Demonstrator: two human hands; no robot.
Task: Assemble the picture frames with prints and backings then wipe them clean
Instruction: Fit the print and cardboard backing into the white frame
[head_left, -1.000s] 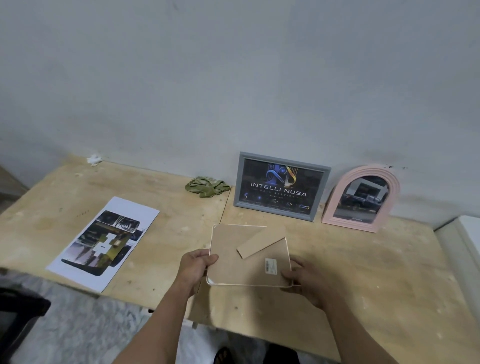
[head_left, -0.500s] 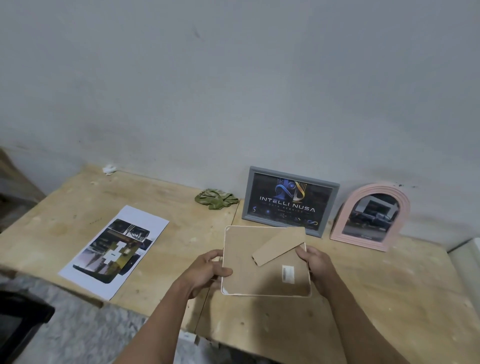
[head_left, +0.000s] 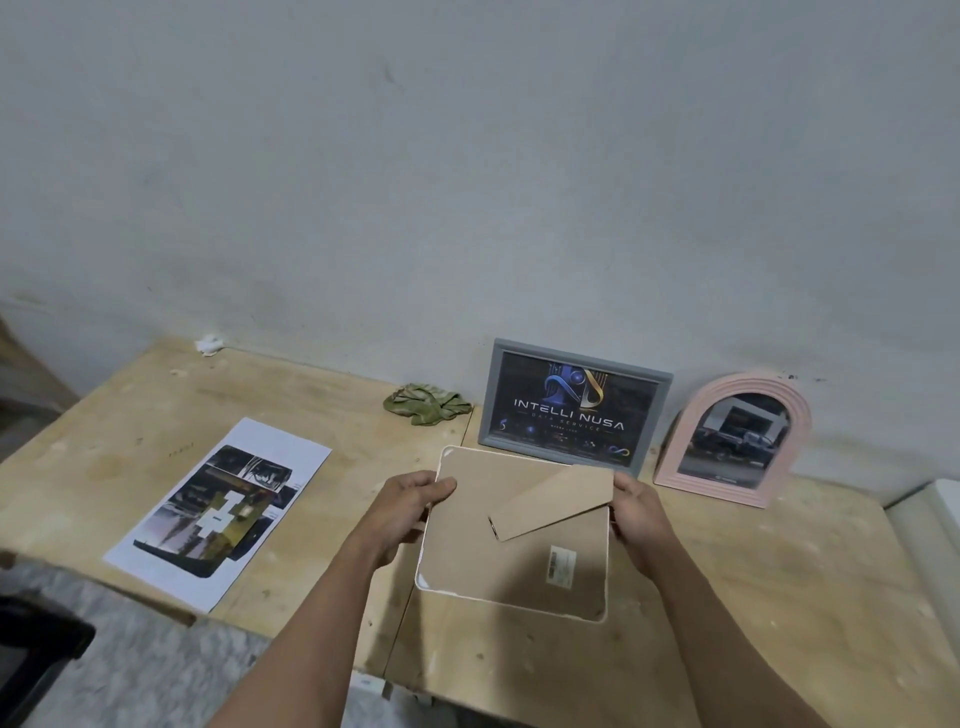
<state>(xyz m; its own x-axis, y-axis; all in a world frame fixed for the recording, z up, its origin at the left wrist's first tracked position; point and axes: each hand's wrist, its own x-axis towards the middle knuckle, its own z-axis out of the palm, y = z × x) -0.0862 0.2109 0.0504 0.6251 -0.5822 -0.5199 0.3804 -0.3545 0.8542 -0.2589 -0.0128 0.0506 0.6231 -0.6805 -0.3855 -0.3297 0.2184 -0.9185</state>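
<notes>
- The white frame (head_left: 511, 535) is held back-side up above the plywood table (head_left: 753, 597), near its front edge, brown backing board facing the viewer.
- The left hand (head_left: 402, 512) grasps the frame's left edge, thumb curled over the top of the rim.
- The right hand (head_left: 641, 522) grasps the right edge, fingers wrapped behind it.
- A brown fold-out stand (head_left: 553, 501) lies diagonally across the backing; a small label (head_left: 562, 566) sits below it, its writing too small to read.
- The grey frame (head_left: 574, 408) leans against the wall; its print reads "INTELLI NUSA DATA SERVICE".
- The pink arched frame (head_left: 735, 439) leans just right of it.
- A loose print (head_left: 221, 512) lies flat at left.
- A green cloth (head_left: 426, 405) lies crumpled by the wall.
</notes>
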